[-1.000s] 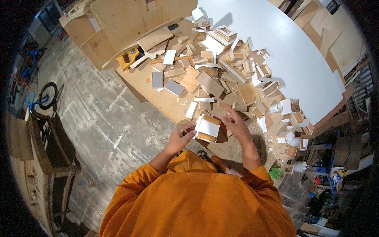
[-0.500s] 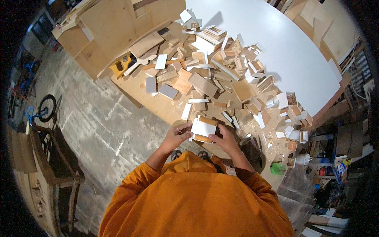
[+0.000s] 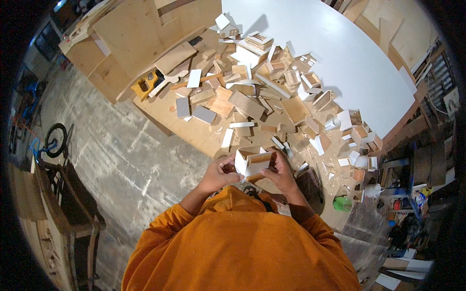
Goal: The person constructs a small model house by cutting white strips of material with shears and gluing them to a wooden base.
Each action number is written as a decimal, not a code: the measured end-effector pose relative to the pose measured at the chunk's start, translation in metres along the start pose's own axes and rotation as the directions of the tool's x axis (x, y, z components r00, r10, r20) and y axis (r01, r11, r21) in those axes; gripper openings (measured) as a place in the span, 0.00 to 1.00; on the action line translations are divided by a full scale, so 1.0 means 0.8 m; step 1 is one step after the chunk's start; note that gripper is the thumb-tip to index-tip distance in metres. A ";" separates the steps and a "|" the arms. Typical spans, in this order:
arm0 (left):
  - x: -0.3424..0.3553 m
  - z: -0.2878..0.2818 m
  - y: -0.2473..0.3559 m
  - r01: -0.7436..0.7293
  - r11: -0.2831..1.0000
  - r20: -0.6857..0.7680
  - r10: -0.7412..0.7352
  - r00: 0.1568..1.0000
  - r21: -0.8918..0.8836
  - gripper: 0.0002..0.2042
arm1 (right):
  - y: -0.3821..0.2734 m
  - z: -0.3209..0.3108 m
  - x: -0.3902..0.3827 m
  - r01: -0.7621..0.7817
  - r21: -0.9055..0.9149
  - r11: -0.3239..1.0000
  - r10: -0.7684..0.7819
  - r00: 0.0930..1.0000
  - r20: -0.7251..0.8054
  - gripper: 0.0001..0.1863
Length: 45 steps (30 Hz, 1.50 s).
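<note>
Both my hands hold a small white-and-brown wooden box just in front of my body, over the near edge of the worktable. Its open side faces up, showing brown inner walls, and a white panel stands at its left end. My left hand grips that left end between thumb and fingers. At the opposite end my right hand is closed, its thumb on the near white face and its fingers partly hidden behind. Just beyond the box lie a narrow white strip and other wooden offcuts.
Wood blocks and panels are heaped across the table. A small model house stands at the far side, beside a large white board. A yellow tool lies far left, a green object near right. A bicycle wheel is at left.
The box has been tipped in my hands: its flat white face was uppermost, and now its open inside shows. Both hands still hold it. The view has shifted slightly.
</note>
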<state>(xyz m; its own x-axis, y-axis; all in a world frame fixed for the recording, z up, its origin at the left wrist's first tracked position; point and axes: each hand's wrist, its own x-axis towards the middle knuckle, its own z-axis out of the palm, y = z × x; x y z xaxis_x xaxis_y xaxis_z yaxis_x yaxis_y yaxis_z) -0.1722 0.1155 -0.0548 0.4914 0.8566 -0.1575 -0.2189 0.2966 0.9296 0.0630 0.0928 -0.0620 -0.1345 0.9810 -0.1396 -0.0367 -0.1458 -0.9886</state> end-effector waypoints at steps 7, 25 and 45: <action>0.000 0.011 0.041 -0.216 0.873 0.027 0.227 0.973 0.436 0.27 | -0.032 -0.005 0.001 0.099 -0.010 0.995 -0.099 0.995 0.002 0.36; -0.002 0.023 0.052 0.005 0.991 0.211 0.025 0.977 -0.137 0.44 | -0.073 0.023 0.007 0.058 -0.059 0.997 -0.057 0.998 0.022 0.34; -0.006 0.023 0.032 0.026 0.802 0.087 0.032 0.996 -0.597 0.37 | -0.178 0.056 -0.023 0.491 -0.696 0.524 -0.584 0.802 0.127 0.23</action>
<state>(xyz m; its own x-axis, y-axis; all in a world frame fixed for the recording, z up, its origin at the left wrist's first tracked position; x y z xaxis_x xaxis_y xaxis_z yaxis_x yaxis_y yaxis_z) -0.1646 0.1113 -0.0241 0.5557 0.8256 -0.0982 -0.6655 0.5125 0.5427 0.0262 0.0894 0.0839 -0.2123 0.8555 0.4722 0.6038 0.4948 -0.6250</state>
